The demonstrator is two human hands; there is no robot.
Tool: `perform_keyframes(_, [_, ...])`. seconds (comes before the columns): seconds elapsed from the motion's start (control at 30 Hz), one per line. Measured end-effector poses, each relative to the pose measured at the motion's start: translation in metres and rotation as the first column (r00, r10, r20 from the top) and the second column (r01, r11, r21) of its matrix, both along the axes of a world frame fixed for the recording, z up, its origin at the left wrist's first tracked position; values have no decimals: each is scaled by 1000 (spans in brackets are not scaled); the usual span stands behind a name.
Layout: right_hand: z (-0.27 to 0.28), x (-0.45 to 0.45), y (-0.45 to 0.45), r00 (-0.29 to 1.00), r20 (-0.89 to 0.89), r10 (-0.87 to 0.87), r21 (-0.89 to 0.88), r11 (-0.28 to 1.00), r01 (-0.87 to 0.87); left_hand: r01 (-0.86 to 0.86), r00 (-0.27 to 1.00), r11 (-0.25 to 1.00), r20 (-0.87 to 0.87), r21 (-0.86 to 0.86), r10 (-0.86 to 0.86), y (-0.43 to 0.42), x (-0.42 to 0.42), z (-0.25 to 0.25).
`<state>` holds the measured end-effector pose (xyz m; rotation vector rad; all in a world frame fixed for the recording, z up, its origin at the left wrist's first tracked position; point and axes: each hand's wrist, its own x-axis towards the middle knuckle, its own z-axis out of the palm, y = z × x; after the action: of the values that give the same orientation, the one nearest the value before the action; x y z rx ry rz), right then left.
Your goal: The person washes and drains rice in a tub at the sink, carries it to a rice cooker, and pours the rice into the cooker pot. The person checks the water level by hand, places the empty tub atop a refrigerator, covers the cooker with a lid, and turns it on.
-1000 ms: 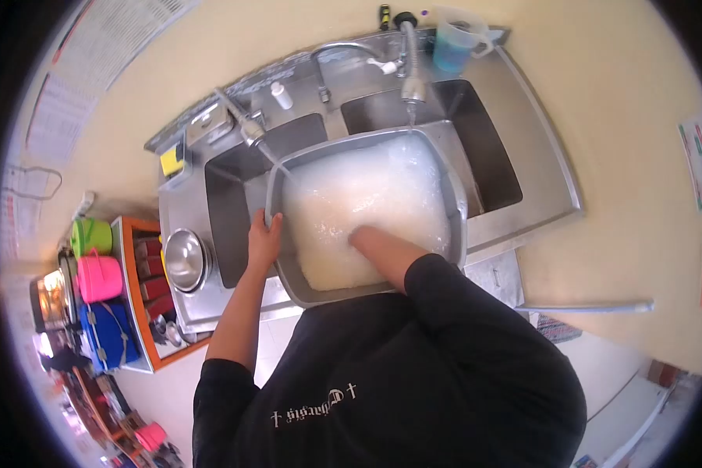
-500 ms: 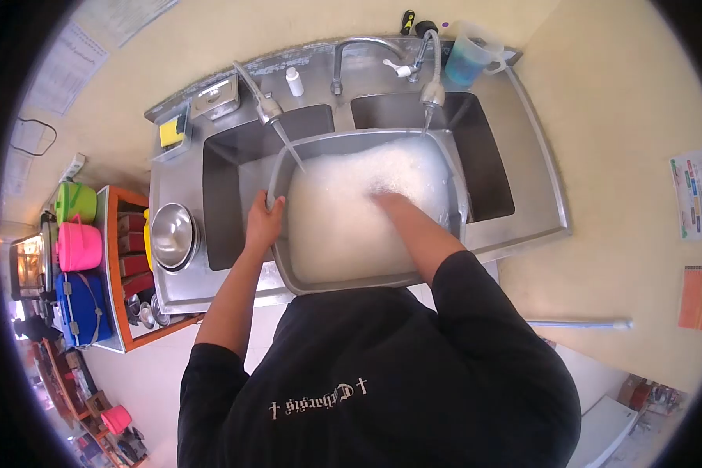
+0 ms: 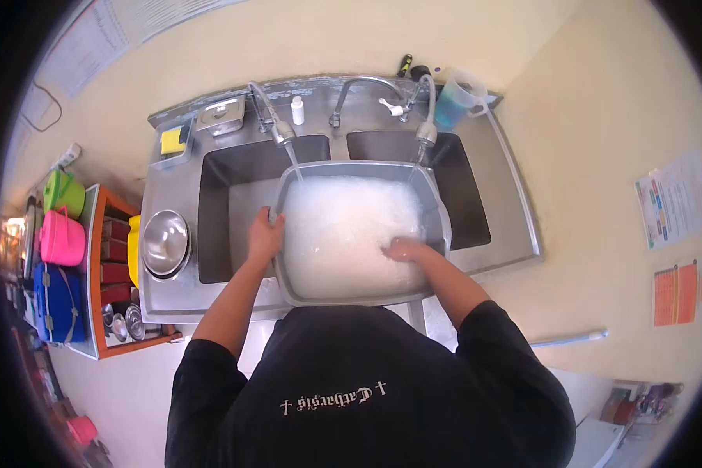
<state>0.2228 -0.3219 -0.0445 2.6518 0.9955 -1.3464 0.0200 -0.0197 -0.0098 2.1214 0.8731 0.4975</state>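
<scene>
A large grey tub [image 3: 285,290] of cloudy whitish water [image 3: 343,242] rests across the front of the double sink, close against my black shirt. My left hand [image 3: 266,234] is closed on the tub's left rim, thumb on top. On the right side of the tub, my right hand [image 3: 402,249] dips into the water; its fingers are mostly hidden by the cloudy liquid. Water runs into the tub from the left spray faucet [image 3: 282,132]. The right spray faucet [image 3: 427,132] hangs over the tub's back right edge, also running.
Stacked steel bowls [image 3: 165,243] stand on the left drainboard. Behind them are a container with a yellow sponge [image 3: 173,140] and a steel lidded box [image 3: 221,115]. A white bottle [image 3: 297,111] and a jug of blue liquid [image 3: 458,101] stand along the back. An orange-edged shelf [image 3: 95,273] is at left.
My right hand has come toward me and partly up out of the water, so more of it shows. My left hand keeps its hold on the rim. The view has tilted up slightly.
</scene>
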Motion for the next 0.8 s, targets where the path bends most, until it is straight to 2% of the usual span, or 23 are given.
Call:
perform_keyframes(0.07, [-4, -10, 0, 997, -48, 53, 16, 999, -52, 33, 998, 993, -52, -115, -39, -3, 0, 10])
perform_keyframes(0.13, [-11, -18, 9, 967, -155, 204, 86, 977, -193, 19, 998, 994, -58, -106, -25, -4, 1, 12])
perform_keyframes(0.17, [-14, -18, 15, 964, -154, 217, 82, 975, -206, 16, 998, 995, -67, -95, -22, -4, 1, 13])
perform_keyframes(0.23, [10, -38, 41, 921, -303, 244, 32, 969, -246, 6, 998, 996, -67, -94, -12, -5, 1, 13])
perform_keyframes(0.37, [-16, -66, 75, 902, -306, 304, 111, 953, -283, -12, 995, 997, -101, -79, 4, -10, 0, 21])
perform_keyframes(0.43, [-11, -87, 91, 893, -121, 434, 383, 850, -361, -19, 995, 997, -95, -74, 12, -9, -1, 17])
perform_keyframes(0.47, [-21, -94, 106, 888, -126, 441, 386, 847, -366, -13, 997, 998, -80, -67, 8, -8, 0, 15])
perform_keyframes(0.5, [-37, -96, 121, 735, -4, 678, 215, 718, -662, -21, 996, 998, -86, -65, 16, -8, 1, 14])
perform_keyframes(0.53, [-49, -98, 137, 484, 69, 873, 58, 480, -875, -14, 996, 997, -91, -71, 8, -7, 1, 14])
perform_keyframes(0.57, [-58, -93, 141, 476, 61, 877, 62, 472, -879, -6, 995, 997, -98, -77, -2, -7, 1, 13])
perform_keyframes(0.63, [-65, -75, 140, 617, 50, 785, 122, 608, -784, -15, 991, 998, -135, -53, 7, -7, 2, 14])
perform_keyframes(0.8, [-83, -28, 126, 837, 159, 523, 141, 827, -544, 22, 979, 999, -203, -49, -31, -4, 4, 15])
